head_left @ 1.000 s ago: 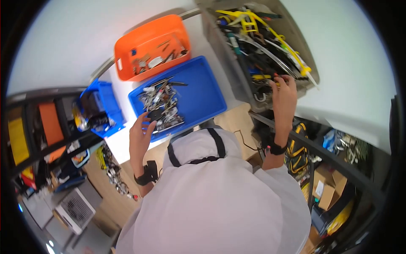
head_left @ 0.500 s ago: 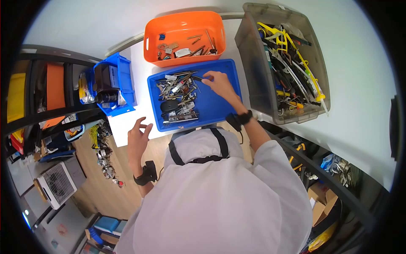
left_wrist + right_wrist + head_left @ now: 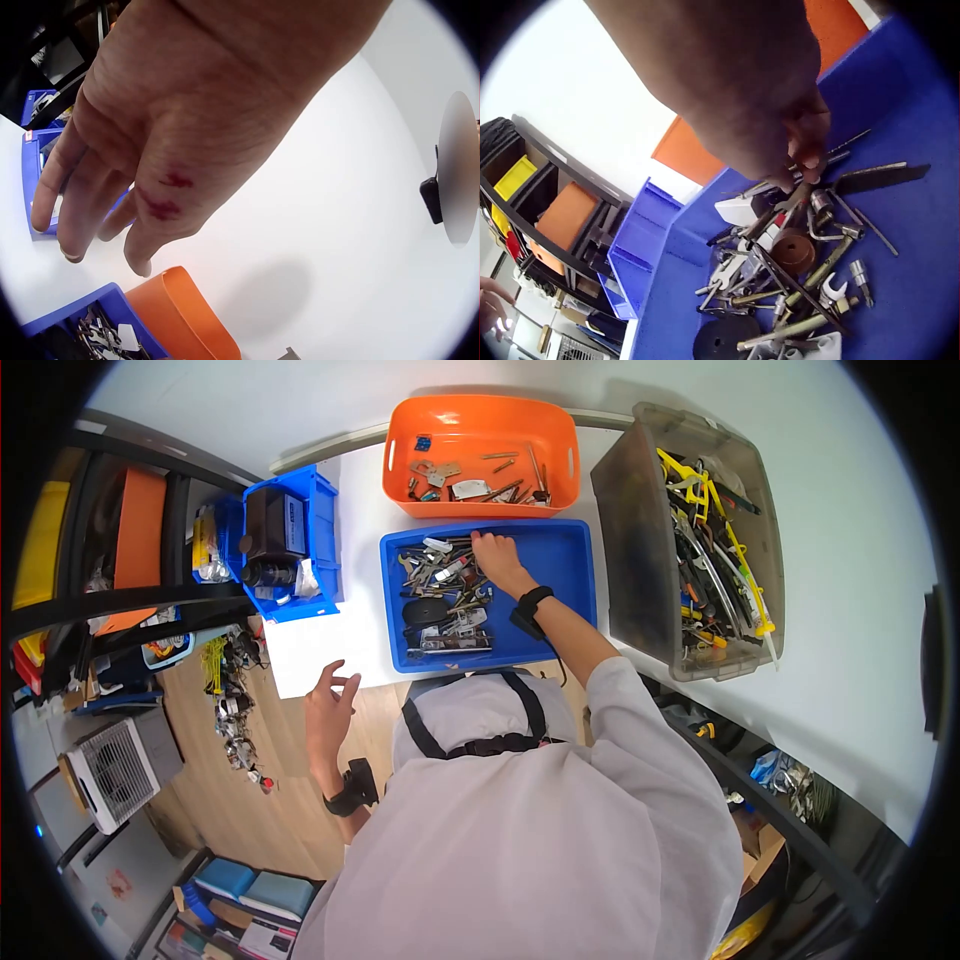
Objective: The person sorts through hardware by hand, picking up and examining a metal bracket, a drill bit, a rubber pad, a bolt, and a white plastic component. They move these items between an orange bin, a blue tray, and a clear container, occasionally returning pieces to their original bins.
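A blue tray (image 3: 560,560) holds a heap of metal tools and small parts, including a black disc (image 3: 721,341), a brown round piece (image 3: 793,253) and a dark flat blade (image 3: 885,178). At the back of this heap, my right hand (image 3: 500,560) reaches down with bent fingers. In the right wrist view its thumb and fingertips (image 3: 810,166) pinch the end of a slim metal tool (image 3: 784,204), partly hidden among the others. My left hand (image 3: 328,715) hangs relaxed before the white table's front edge, left of the tray, holding nothing.
An orange basket (image 3: 480,430) with a few metal pieces stands behind the tray. To the right is a tall grey bin (image 3: 635,560) full of long tools. A small blue bin (image 3: 325,520) with dark containers sits left, beside a black shelf rack (image 3: 150,600).
My right hand has moved left from the grey bin to the tray and down onto the heap. The head view has turned; my left hand stays loosely held, now farther from the tray.
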`<state>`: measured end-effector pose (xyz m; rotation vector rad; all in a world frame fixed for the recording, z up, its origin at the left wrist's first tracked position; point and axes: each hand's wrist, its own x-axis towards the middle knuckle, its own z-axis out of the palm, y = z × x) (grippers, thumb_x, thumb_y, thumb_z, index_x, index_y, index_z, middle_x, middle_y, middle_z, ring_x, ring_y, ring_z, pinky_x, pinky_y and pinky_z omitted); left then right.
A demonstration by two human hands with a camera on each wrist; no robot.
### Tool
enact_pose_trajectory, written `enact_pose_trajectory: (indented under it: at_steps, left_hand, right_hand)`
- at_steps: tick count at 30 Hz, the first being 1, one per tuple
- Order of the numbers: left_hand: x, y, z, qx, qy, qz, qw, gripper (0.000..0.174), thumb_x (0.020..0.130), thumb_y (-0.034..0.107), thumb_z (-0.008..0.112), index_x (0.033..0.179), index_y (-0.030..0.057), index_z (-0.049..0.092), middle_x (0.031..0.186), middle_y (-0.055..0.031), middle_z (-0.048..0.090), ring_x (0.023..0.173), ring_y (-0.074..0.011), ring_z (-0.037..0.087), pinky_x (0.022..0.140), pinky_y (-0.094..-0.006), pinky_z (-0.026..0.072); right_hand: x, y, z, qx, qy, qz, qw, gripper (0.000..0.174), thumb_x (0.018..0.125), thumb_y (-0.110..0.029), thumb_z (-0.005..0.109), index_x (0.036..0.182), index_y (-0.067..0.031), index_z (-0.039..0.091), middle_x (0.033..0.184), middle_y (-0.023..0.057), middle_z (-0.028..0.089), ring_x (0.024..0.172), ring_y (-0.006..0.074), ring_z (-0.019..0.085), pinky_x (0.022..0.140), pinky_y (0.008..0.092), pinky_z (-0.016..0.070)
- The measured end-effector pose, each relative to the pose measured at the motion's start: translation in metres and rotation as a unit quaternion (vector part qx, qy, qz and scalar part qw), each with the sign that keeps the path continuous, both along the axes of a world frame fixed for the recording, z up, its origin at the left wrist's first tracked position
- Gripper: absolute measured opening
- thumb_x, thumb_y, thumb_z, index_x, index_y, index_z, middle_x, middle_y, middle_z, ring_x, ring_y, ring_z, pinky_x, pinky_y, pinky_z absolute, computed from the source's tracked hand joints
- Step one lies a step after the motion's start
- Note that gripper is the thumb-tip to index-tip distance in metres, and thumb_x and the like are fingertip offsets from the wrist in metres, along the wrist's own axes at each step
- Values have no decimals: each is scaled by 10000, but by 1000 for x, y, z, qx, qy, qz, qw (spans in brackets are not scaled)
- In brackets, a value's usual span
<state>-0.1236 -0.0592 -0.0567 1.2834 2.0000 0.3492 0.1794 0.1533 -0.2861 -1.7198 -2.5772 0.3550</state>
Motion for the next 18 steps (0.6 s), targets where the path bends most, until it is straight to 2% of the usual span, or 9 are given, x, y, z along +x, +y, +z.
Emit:
enact_pose_trajectory:
  at_steps: [6,8,11,15,18]
  left_hand:
    - [-8,5,0,-5,-5,-6,1000,447,953,266,684,1312,11,608,934,-136,749,569,-184,676,555,-314,518]
    - [-9,9,0,-6,-6,-10,1000,448,953,266,682,1313,11,606,932,-135,749,573,-186,678,559,-314,520]
    - [-9,13,1,-12,-15,-12,1000,447,953,263,683,1312,9,606,933,-134,749,577,-186,679,564,-314,521]
    - [-11,17,-2,-9,-26,-18,999,448,954,263,685,1313,8,605,932,-132,750,578,-185,677,569,-314,522]
    - [-11,18,-2,-5,-29,-18,999,448,954,265,687,1312,7,606,927,-134,750,581,-185,677,569,-314,522]
  right_hand:
    - [0,0,-4,27,-27,5,999,274,933,-162,616,1174,-32,637,833,158,714,789,328,723,661,448,556]
    - [4,4,-11,31,-28,58,997,275,938,-215,636,1160,-53,643,835,149,710,789,329,716,662,450,541]
    - [7,6,-13,38,-35,87,995,264,943,-248,636,1136,-68,653,859,130,707,810,325,706,668,455,522]
    - [12,13,-22,11,-37,106,994,250,946,-251,629,1111,-66,660,878,124,696,837,328,693,692,455,501]
    - [18,14,-28,41,-14,122,992,227,941,-250,634,1082,-77,674,861,126,670,865,325,671,728,450,475]
